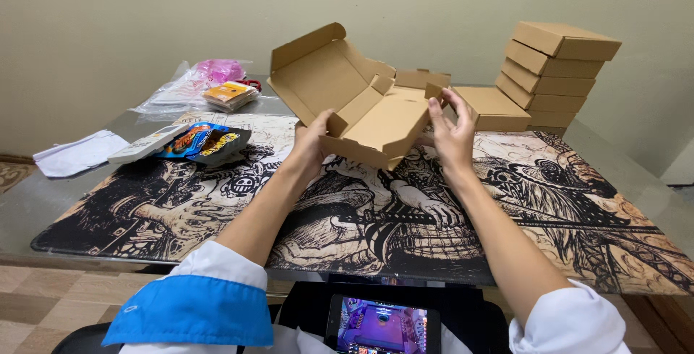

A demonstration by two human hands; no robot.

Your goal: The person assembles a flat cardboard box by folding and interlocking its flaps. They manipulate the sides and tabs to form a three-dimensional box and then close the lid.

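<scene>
- the half-folded cardboard box [365, 105] is held up off the printed desk mat [506, 209], lid flap open and tilted back toward the wall.
- left hand [312, 141] cups the box's near left corner, fingers curled under it, thumb on the side wall.
- right hand [452, 126] pinches the right side flap with fingers nearly closed on it.
- to my eye, a good fold needs that flap square to the wall before tucking, with the left hand bracing the base steady.
- finished boxes [557, 72] are stacked to the right.
</scene>
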